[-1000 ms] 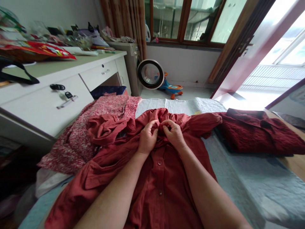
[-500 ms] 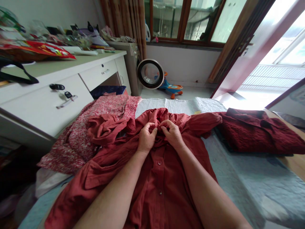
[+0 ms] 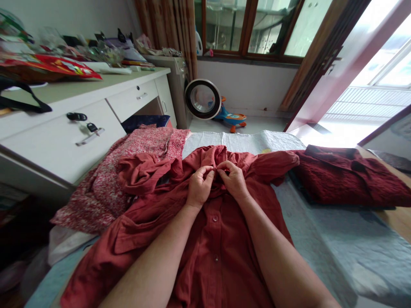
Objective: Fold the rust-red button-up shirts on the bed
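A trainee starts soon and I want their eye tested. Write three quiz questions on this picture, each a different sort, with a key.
1. True or false: the left hand and right hand both have fingers on the upper front of the shirt.
2. In the picture, where is the folded maroon garment from the shirt? A: left of it; B: right of it; C: hidden beneath it.
3. Fill in: the round door of the washer stands ____.

Key: 1 true; 2 B; 3 open.
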The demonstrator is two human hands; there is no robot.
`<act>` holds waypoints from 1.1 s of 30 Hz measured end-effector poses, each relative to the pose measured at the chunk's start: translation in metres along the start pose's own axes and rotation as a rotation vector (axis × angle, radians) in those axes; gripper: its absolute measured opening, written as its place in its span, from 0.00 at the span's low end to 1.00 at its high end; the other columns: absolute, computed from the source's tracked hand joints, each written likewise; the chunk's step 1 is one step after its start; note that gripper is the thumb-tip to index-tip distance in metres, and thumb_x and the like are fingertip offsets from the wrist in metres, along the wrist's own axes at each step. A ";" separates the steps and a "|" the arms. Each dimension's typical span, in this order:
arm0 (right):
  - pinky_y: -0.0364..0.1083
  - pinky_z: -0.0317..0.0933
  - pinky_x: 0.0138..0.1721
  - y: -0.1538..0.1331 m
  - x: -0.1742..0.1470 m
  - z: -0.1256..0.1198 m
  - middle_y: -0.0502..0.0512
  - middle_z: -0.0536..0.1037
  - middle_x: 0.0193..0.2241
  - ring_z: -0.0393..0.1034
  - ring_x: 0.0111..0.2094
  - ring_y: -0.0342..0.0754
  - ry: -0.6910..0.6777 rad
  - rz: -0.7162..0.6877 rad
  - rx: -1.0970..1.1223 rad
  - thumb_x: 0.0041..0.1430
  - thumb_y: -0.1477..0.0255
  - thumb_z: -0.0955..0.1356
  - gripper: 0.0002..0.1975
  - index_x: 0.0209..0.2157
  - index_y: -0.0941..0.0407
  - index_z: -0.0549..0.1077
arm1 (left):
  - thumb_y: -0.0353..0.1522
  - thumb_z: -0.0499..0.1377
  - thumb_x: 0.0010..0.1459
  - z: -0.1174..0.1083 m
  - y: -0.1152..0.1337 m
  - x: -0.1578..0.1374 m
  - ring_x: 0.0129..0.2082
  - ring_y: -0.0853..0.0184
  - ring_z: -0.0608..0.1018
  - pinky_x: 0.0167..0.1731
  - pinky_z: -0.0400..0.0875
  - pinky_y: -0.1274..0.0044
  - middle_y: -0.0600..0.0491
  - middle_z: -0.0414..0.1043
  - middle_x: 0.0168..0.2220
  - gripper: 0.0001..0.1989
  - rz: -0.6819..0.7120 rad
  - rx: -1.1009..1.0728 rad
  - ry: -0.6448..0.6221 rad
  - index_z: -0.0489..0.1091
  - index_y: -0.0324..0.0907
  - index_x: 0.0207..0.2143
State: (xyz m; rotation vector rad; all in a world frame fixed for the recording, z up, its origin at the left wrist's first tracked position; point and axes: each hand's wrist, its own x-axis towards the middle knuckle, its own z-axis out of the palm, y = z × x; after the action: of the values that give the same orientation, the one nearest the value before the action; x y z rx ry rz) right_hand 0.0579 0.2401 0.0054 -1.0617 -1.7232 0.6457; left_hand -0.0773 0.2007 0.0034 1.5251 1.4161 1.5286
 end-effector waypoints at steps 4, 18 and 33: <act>0.45 0.64 0.37 0.000 0.000 0.001 0.50 0.78 0.30 0.72 0.32 0.47 0.016 -0.004 0.015 0.56 0.71 0.66 0.04 0.31 0.53 0.74 | 0.32 0.56 0.59 0.000 -0.002 0.002 0.33 0.66 0.79 0.36 0.75 0.76 0.52 0.78 0.35 0.08 -0.025 -0.077 0.004 0.73 0.41 0.36; 0.44 0.65 0.37 -0.007 -0.002 0.001 0.50 0.79 0.30 0.73 0.31 0.46 -0.069 -0.034 -0.020 0.57 0.71 0.66 0.05 0.32 0.53 0.74 | 0.31 0.61 0.55 0.000 -0.008 0.004 0.24 0.70 0.77 0.26 0.73 0.79 0.54 0.76 0.32 0.06 -0.116 -0.142 -0.020 0.72 0.40 0.36; 0.43 0.63 0.33 -0.002 -0.003 0.004 0.47 0.77 0.28 0.72 0.28 0.45 -0.086 0.023 -0.018 0.53 0.74 0.64 0.05 0.34 0.53 0.68 | 0.23 0.61 0.54 0.002 -0.008 0.000 0.35 0.68 0.77 0.38 0.72 0.77 0.51 0.77 0.37 0.09 0.045 0.127 -0.014 0.73 0.40 0.38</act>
State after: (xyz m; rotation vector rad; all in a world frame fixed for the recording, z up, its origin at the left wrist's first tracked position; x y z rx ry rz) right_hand 0.0538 0.2368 0.0037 -1.0818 -1.7962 0.7005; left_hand -0.0779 0.2038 -0.0040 1.6499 1.5051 1.4761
